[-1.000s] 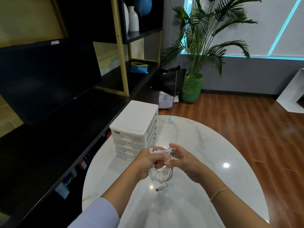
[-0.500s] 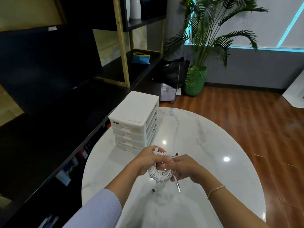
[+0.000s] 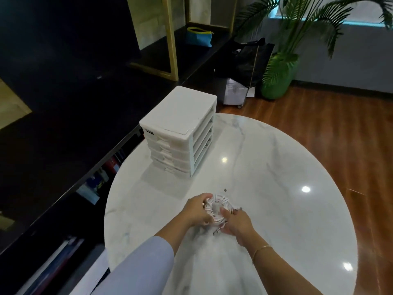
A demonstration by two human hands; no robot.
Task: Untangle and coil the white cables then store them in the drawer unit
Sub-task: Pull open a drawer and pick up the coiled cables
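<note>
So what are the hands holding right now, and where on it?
Both hold the coil of white cables. The left hand grips its left side; the right hand holds its lower right edge, loose plug ends sticking out.

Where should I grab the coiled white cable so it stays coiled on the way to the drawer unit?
Pinch across the bundled loops of the white cable coil, probably from the left side, where the left hand already wraps the ring. Gripping every strand at once should keep it from springing open. Avoid the loose plug ends sticking out near the right hand. The drawer unit stands beyond.
</note>
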